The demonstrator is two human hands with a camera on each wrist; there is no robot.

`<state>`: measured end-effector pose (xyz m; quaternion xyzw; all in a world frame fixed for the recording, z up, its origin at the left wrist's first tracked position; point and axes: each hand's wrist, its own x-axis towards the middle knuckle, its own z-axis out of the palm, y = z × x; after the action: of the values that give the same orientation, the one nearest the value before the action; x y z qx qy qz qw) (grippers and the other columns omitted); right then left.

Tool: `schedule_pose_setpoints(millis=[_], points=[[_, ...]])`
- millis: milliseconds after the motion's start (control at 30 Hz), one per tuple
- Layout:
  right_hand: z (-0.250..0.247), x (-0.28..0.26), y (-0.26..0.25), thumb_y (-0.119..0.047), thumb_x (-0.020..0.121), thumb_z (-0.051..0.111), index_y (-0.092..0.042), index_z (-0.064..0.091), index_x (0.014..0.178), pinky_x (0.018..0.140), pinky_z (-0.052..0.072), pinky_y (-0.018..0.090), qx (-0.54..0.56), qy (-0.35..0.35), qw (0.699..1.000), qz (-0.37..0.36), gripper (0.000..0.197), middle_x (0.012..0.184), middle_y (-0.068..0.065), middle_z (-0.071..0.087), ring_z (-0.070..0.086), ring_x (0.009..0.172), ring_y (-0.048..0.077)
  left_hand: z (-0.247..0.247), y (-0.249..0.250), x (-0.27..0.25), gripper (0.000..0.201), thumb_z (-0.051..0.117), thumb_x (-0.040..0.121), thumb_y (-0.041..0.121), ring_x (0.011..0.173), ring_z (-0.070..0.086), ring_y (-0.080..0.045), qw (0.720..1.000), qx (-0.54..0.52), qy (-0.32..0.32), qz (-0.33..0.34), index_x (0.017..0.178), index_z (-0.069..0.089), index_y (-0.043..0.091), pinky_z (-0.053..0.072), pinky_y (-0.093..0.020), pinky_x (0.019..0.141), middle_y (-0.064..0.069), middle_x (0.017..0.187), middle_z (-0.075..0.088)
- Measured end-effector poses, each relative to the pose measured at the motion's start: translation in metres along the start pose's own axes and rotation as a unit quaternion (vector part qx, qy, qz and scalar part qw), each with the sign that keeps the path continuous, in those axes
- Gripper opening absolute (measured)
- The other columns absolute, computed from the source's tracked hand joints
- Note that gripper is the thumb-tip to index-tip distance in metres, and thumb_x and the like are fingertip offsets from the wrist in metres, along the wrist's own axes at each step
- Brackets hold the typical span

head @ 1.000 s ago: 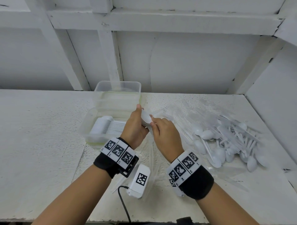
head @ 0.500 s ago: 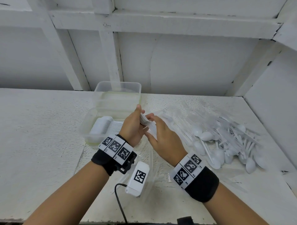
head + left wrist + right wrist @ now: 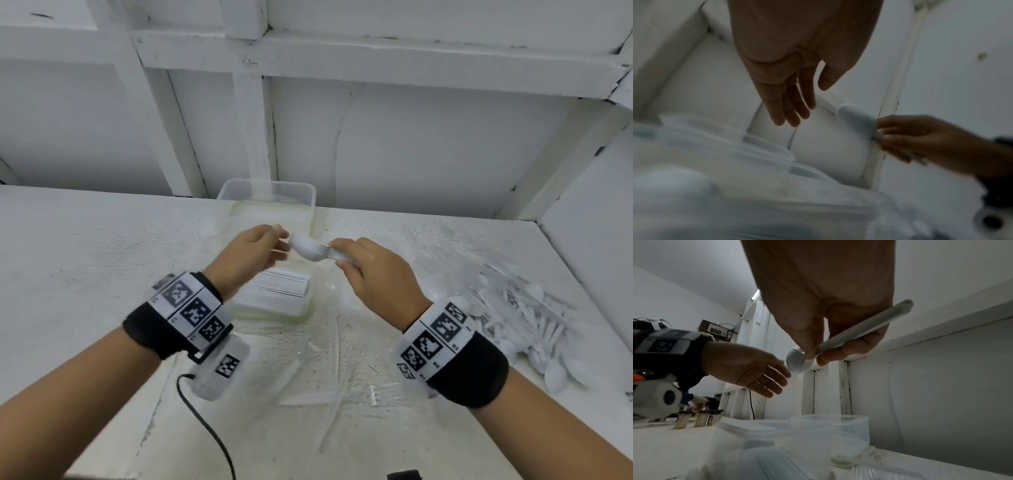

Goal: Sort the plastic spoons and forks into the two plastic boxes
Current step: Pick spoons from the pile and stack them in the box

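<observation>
R fingers (image 3: 851, 352) pinching spoon+fork stack (image 3: 313, 249), L fingers (image 3: 789, 112) loose, white speckled tabletop (image 3: 85, 267), white beamed wall (image 3: 428, 144)

A white, speckled table (image 3: 85, 260) is set against a white panelled wall. 2 clear plastic boxes are placed on it: the near box (image 3: 274, 310), in which a row of stacked white cutlery is held, and the far box (image 3: 267, 192), just behind it. A heap of white spoons (image 3: 534, 329) is spread over the right side. Clear plastic wrappers (image 3: 329, 377) are scattered on the near part, beside a black cable (image 3: 205, 425).
</observation>
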<state>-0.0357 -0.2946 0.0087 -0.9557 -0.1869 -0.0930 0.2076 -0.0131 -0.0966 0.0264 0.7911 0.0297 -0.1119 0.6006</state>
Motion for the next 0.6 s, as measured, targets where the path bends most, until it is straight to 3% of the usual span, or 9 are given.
schedule_pose_setpoints(millis=[100,200,433,600], points=[[-0.005,0.013,-0.001,-0.024,0.097,0.044,-0.022,0.051,0.130,0.066,0.042,0.032,0.001,-0.011,1.000,0.008,0.034,0.102,0.006,0.059,0.057,0.089,0.026,-0.043,-0.003,0.013,0.023,0.042,0.098,0.022,0.091,0.059,-0.016,0.957,0.270,0.039,0.097,0.103,0.063,0.013,0.042,-0.027,0.081,0.001,0.093,0.065],[-0.004,0.029,0.000,-0.024,0.097,0.043,-0.023,0.049,0.132,0.067,0.041,0.030,-0.004,-0.028,1.000,0.007,0.035,0.105,0.005,0.058,0.058,0.091,0.025,-0.075,-0.009,0.031,0.022,0.046,0.096,0.020,0.092,0.055,-0.015,0.903,0.422,0.007,0.077,0.104,0.066,0.013,0.036,-0.024,0.080,-0.001,0.101,0.066],[0.017,0.060,-0.006,-0.026,0.097,0.043,-0.023,0.047,0.133,0.075,0.045,0.034,0.011,-0.069,0.997,0.012,0.036,0.111,0.004,0.059,0.057,0.097,0.025,-0.074,-0.032,0.063,0.032,0.041,0.098,0.018,0.117,0.052,-0.018,0.814,0.561,-0.147,0.029,0.126,0.056,0.016,0.037,-0.026,0.100,-0.002,0.130,0.055],[0.029,0.073,-0.006,-0.027,0.098,0.043,-0.024,0.047,0.133,0.080,0.046,0.034,0.018,-0.103,0.994,0.016,0.036,0.113,0.003,0.059,0.057,0.101,0.023,-0.067,-0.043,0.079,0.041,0.034,0.099,0.018,0.129,0.043,-0.024,0.759,0.621,-0.195,0.005,0.139,0.040,0.014,0.033,-0.033,0.107,-0.006,0.140,0.046]])
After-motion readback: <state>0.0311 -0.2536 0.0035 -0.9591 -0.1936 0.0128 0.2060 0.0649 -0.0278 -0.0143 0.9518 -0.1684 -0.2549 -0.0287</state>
